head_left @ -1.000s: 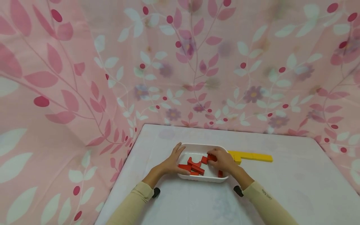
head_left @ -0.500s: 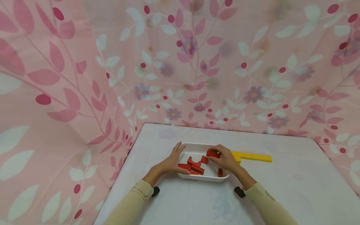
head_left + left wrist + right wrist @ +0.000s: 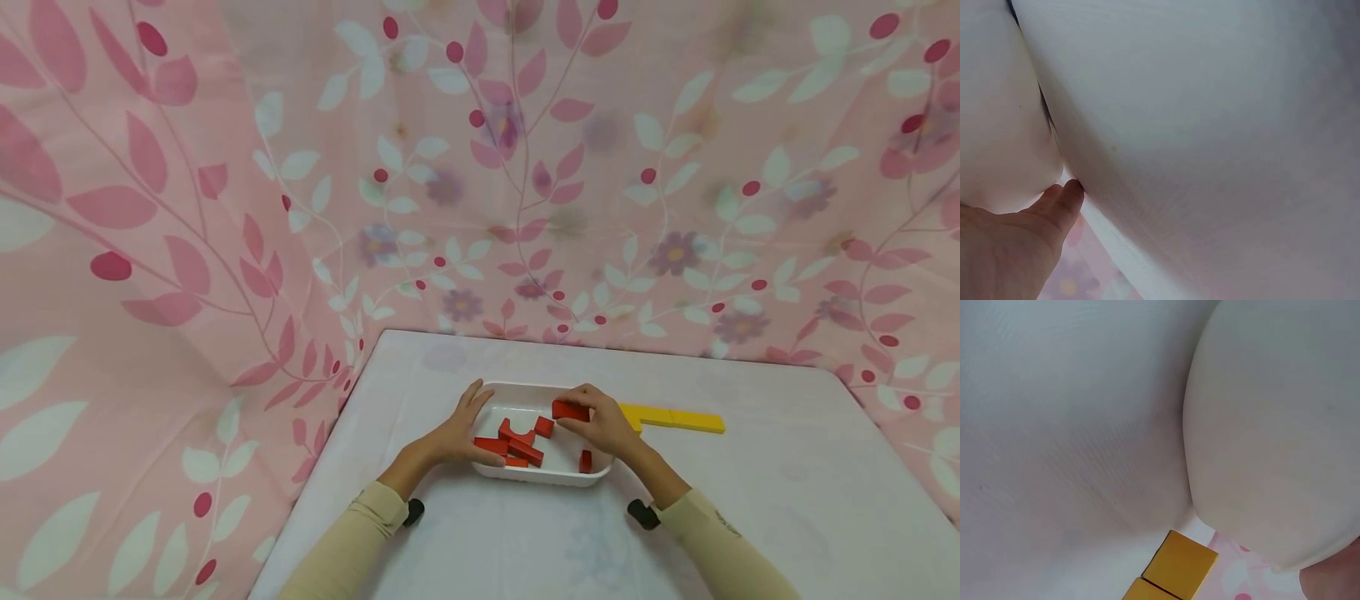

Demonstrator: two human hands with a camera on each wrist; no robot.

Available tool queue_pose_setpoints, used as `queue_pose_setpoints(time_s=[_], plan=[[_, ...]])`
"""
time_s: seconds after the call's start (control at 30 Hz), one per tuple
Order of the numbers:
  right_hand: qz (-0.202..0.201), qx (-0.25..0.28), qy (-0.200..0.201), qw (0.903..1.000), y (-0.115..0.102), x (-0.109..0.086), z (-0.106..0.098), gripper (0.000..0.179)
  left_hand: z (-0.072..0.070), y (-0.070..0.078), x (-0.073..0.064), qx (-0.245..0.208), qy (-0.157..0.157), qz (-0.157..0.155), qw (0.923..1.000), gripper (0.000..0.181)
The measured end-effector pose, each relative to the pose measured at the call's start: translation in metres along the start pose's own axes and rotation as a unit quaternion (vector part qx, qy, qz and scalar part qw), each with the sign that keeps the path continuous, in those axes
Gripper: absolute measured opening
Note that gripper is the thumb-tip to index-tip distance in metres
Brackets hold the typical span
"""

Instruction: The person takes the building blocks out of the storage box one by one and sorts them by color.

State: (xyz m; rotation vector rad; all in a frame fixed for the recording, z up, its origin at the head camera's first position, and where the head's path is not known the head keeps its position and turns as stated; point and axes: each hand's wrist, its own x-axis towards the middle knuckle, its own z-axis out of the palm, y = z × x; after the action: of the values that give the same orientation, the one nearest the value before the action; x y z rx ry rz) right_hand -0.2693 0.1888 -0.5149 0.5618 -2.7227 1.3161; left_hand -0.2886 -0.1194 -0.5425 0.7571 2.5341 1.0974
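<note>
A white tray (image 3: 540, 477) with rounded corners holds several red wooden blocks, among them an arch block (image 3: 517, 433), a small cube (image 3: 544, 427) and a long bar (image 3: 526, 452). At its left end lies my left hand (image 3: 450, 435), fingers spread along the wall and thumb over the front left corner. In the left wrist view its fingertips touch the outside of the tray (image 3: 1004, 112). My right hand (image 3: 606, 423) pinches a red rectangular block (image 3: 571, 411) between thumb and fingers, over the tray's back right part. The right wrist view hides the held block behind the tray wall (image 3: 1272, 425).
A row of yellow blocks (image 3: 682, 419) lies on the white-covered table (image 3: 525, 542), right of the tray; some are partly behind my right hand. Another red block (image 3: 586, 461) stands at the tray's front right. A pink floral cloth (image 3: 525, 208) hangs behind the table.
My right hand has shifted slightly right and raised the red block a little, so more of the block shows. My left hand has stayed at the tray's left end.
</note>
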Motion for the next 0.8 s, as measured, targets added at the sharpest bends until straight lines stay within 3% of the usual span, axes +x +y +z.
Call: queue_pose_setpoints(time_s=[0.37,0.8], plan=[[-0.020,-0.011,-0.006,0.9997,-0.003,-0.008,-0.013,0.037,0.000,0.000,0.000,0.000,-0.002,-0.004,1.0000,0.121],[-0.004,-0.041,0.008,0.9991,0.003,-0.022,-0.033,0.038,-0.001,-0.001,0.000,-0.002,-0.002,-0.008,1.0000,0.120]])
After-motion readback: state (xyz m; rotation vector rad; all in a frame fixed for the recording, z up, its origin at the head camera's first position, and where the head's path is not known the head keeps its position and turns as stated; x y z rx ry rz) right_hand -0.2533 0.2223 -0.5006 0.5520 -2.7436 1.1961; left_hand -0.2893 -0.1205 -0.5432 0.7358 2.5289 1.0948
